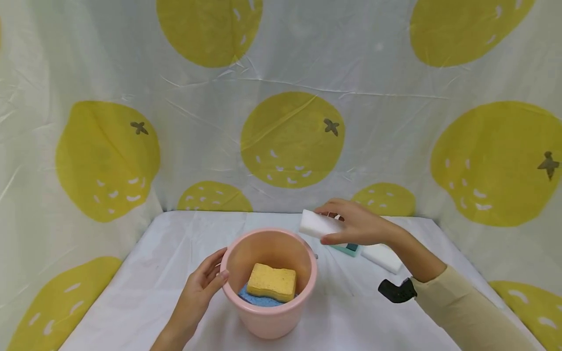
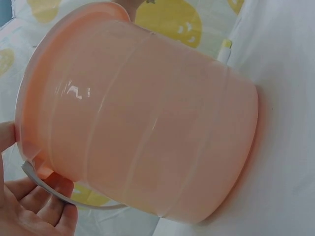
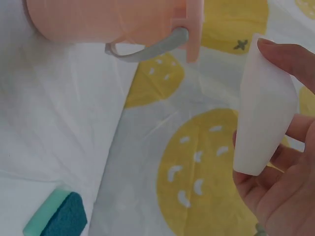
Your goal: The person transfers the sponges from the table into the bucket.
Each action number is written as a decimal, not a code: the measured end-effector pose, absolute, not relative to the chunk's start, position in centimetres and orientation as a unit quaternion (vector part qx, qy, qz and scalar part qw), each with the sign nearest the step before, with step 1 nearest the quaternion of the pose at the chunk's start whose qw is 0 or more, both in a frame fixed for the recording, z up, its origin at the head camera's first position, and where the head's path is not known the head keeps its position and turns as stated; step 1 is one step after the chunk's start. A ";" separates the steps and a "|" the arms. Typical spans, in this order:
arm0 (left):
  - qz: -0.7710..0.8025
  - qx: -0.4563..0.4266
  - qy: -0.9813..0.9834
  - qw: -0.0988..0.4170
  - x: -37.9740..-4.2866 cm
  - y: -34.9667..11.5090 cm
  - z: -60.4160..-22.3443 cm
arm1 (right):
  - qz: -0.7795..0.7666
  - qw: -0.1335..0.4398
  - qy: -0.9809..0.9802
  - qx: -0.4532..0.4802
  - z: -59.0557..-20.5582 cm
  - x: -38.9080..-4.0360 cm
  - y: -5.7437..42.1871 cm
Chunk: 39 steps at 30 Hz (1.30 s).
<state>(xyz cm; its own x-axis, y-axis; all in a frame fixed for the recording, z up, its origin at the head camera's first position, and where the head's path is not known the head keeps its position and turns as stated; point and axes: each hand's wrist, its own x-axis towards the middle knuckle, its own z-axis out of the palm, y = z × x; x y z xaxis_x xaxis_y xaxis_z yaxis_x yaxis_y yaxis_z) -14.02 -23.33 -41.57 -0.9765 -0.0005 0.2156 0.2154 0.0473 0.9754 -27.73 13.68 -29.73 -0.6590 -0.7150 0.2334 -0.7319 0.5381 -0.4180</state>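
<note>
A pink bucket (image 1: 269, 312) stands upright on the white cloth, a yellow sponge (image 1: 272, 282) lying on a blue sponge (image 1: 262, 299) inside it. My left hand (image 1: 199, 287) grips the bucket's rim at its left side, thumb at the lip and fingers outside. The left wrist view shows those fingers by the grey handle (image 2: 74, 201). In the air just right of the bucket, my right hand (image 1: 362, 224) pinches a white sponge block (image 3: 266, 108) between thumb and fingers. The block is tilted, its free end pointing toward the bucket's opening.
Right of the bucket, a teal scouring sponge (image 3: 54, 216) lies on the cloth, partly hidden under my right hand in the head view. Beside it rests another white sponge block (image 1: 382, 257). A lemon-print curtain (image 1: 206, 146) hangs along the back and sides.
</note>
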 end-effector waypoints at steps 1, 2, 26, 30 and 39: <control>-0.686 -0.075 -0.720 0.080 -14.0 -23.4 -41.6 | 0.246 0.016 -0.874 0.419 -29.5 -27.6 13.3; -0.685 -0.076 -0.720 0.081 -14.1 -23.4 -41.5 | 0.245 0.015 -0.871 0.425 -29.4 -27.6 12.9; -0.688 -0.075 -0.717 0.076 -13.9 -23.4 -41.5 | 0.180 -0.034 -0.839 0.513 -29.2 -26.1 4.5; -0.686 -0.078 -0.719 0.078 -13.9 -23.4 -41.5 | 0.175 -0.039 -0.840 0.512 -29.2 -26.0 4.1; -0.687 -0.065 -0.720 0.071 -13.8 -23.4 -41.4 | 0.174 -0.059 -0.842 0.508 -29.3 -26.0 3.4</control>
<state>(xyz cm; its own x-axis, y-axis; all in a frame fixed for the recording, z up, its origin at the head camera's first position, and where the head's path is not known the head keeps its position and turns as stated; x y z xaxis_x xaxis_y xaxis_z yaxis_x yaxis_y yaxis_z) -13.79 -23.36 -41.39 -0.9815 -0.0046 0.1917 0.1912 0.0483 0.9804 -25.96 3.44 -29.33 -0.4774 -0.8753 0.0768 -0.8339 0.4238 -0.3535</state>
